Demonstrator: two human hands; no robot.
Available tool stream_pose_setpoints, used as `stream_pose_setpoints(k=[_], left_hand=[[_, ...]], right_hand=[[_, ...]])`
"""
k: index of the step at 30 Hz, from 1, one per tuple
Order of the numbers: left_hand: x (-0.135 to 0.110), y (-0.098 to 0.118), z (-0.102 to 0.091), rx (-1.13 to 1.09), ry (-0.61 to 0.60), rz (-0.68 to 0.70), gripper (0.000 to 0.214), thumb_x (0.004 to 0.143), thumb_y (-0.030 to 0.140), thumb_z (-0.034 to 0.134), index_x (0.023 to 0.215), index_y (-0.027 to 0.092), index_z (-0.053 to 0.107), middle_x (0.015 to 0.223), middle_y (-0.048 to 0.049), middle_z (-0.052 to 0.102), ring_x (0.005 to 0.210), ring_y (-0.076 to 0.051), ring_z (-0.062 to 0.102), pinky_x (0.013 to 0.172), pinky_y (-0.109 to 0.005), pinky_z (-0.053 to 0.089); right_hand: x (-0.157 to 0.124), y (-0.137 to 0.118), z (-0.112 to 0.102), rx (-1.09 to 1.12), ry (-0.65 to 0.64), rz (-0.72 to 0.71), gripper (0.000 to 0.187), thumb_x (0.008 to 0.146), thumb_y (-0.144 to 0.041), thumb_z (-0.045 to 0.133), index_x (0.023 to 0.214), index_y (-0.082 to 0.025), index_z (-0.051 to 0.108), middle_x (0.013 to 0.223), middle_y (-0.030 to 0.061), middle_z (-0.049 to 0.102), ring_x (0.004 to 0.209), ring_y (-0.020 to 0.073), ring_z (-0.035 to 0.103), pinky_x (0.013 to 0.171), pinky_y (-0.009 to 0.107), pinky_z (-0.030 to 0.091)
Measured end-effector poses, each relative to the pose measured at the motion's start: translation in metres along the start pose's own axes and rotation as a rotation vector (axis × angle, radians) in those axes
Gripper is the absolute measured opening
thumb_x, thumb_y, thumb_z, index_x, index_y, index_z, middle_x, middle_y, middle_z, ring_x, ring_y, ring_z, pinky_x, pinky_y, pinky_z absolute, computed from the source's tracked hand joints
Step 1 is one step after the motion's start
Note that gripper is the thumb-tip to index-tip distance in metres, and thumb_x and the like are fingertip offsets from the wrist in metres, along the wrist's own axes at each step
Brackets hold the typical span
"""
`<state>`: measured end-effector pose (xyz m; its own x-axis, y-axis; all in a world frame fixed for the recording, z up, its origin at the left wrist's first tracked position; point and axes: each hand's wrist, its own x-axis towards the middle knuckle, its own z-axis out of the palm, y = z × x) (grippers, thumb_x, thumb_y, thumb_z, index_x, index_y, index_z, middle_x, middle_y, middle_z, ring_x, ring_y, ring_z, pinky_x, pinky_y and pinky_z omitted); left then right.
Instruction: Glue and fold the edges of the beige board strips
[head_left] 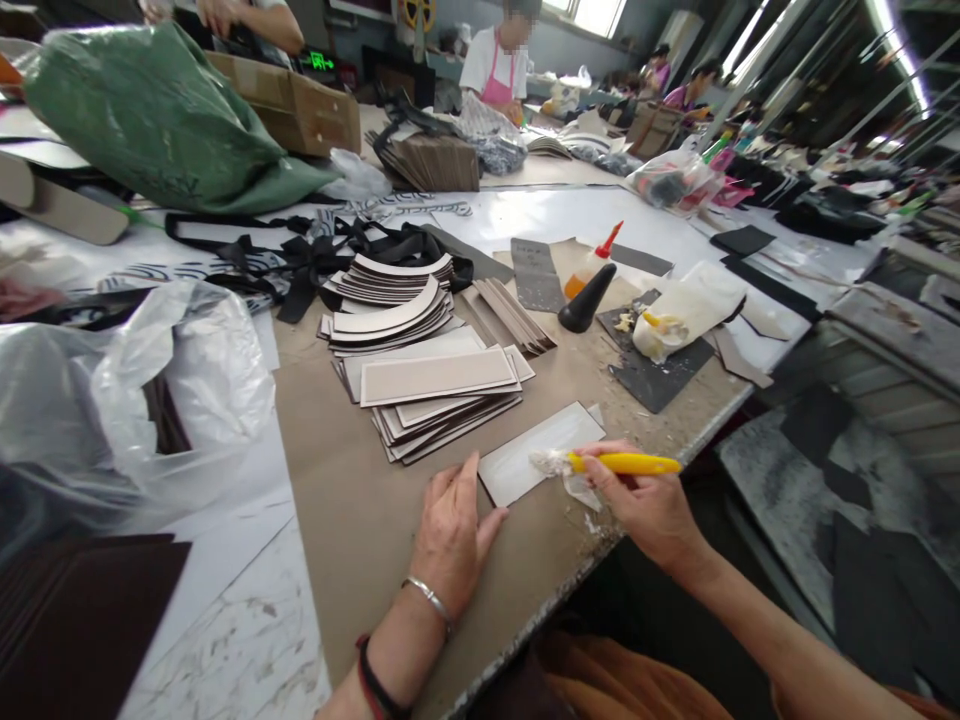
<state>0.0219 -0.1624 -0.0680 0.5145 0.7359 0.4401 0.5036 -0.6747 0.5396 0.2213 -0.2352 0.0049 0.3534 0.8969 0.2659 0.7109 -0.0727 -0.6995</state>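
Observation:
My right hand (pixel 649 505) grips a brush with a yellow handle (pixel 637 463). Its whitish, glue-caked bristles (pixel 551 461) touch a pale rectangular panel (pixel 525 465) that lies flat and looks coated in a white film. Spread on the table at the panel's left end, my left hand (pixel 454 525) has its fingertips and thumb at the panel's edge. Just beyond it is a stack of rectangular panels (pixel 439 376) with pale borders. Behind that stack are curved strips (pixel 386 318) piled on one another.
A cut white plastic container (pixel 686 315) with yellowish residue lies on a dark sheet at the right. Near it stand a black cone (pixel 587 300) and a red-tipped bottle (pixel 596 262). Clear plastic bags (pixel 184 360) sit at left. Co-workers (pixel 495 65) are across the table.

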Motion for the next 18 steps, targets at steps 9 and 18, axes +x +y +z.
stream_pose_setpoints(k=[9, 18], left_hand=[[0.000, -0.001, -0.001, 0.002, 0.025, 0.011, 0.056, 0.085, 0.031, 0.054, 0.133, 0.013, 0.034, 0.101, -0.0126, 0.064, 0.098, -0.027, 0.055, 0.085, -0.045, 0.049], [0.000, -0.001, -0.001, 0.018, 0.045, 0.030, 0.053, 0.086, 0.035, 0.051, 0.131, 0.012, 0.037, 0.102, -0.0136, 0.064, 0.096, -0.026, 0.056, 0.083, -0.043, 0.051]], right_hand=[[0.015, 0.024, -0.024, -0.204, 0.058, -0.195, 0.016, 0.087, -0.032, 0.050, 0.087, -0.021, 0.062, 0.086, 0.0065, 0.068, 0.086, 0.0213, 0.064, 0.081, 0.038, 0.051], [0.033, 0.022, -0.030, -0.181, 0.077, -0.224, 0.014, 0.087, -0.028, 0.051, 0.090, -0.020, 0.062, 0.090, 0.0066, 0.067, 0.088, 0.0205, 0.063, 0.084, 0.038, 0.050]])
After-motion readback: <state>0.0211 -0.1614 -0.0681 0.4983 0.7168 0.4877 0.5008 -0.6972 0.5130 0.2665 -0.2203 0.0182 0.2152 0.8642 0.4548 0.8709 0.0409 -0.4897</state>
